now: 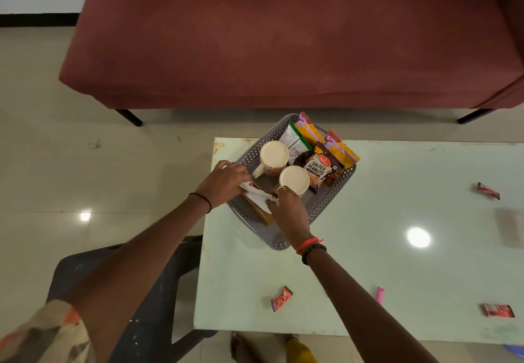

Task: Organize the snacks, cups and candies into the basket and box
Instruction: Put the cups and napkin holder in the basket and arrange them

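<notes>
Head view: the grey basket (276,240) stands on the far left corner of the desk (397,249), very near its edges. Both hands work over the basket's near-left side. The left hand (224,182) and the right hand (286,208) each pinch one end of a white crumpled piece (256,193), paper or wrapper, I cannot tell, above a brown box (262,215) lying inside the basket.

The right hand's knuckles sit just beside the nearer cup (294,180). A sideways tug on the white piece could knock that cup into the salted peanuts packet (319,168). The orange packets (341,149) lean out over the basket's far-right rim, so a jolt might spill them. A push on the basket's wall could slide it towards the desk's corner. Loose candies, such as a red one (281,298), lie on the desk well apart from the basket.
</notes>
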### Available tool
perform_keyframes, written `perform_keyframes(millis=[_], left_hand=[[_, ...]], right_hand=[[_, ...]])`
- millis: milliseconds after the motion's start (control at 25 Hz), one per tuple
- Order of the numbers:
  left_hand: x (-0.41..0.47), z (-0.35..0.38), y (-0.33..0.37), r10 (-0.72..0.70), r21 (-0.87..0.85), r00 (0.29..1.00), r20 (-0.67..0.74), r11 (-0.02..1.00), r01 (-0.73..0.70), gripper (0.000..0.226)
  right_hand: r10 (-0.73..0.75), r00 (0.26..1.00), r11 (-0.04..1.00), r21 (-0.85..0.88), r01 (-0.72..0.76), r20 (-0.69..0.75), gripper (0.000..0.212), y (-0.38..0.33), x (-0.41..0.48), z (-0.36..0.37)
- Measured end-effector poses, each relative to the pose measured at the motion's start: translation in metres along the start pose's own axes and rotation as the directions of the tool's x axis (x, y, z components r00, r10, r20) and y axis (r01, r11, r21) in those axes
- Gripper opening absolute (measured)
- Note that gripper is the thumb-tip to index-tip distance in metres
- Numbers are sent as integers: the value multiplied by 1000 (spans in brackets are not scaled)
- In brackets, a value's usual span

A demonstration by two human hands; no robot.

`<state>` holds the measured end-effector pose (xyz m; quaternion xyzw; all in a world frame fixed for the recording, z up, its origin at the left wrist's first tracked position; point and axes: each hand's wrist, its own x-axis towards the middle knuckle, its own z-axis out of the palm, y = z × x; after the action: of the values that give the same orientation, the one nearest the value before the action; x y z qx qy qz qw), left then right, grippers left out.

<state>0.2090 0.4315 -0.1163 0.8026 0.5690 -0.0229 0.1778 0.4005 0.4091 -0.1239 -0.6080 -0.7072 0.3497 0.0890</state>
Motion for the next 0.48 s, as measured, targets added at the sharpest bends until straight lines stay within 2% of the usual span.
perform_keyframes(millis=[120, 280, 480], left_hand=[[8, 10, 1, 0, 108, 1000, -19, 994, 2, 28], [13, 19, 8, -38, 34, 999, 7, 999, 38, 30], [23, 27, 11, -98, 20, 993, 68, 995, 97, 28]], right_hand=[[-37, 999, 998, -51, 38, 15, 17, 4, 6, 12], [-66, 997, 989, -132, 70, 35, 16, 11, 7, 25], [-96, 989, 988, -109, 109, 114, 21, 18, 10, 33]])
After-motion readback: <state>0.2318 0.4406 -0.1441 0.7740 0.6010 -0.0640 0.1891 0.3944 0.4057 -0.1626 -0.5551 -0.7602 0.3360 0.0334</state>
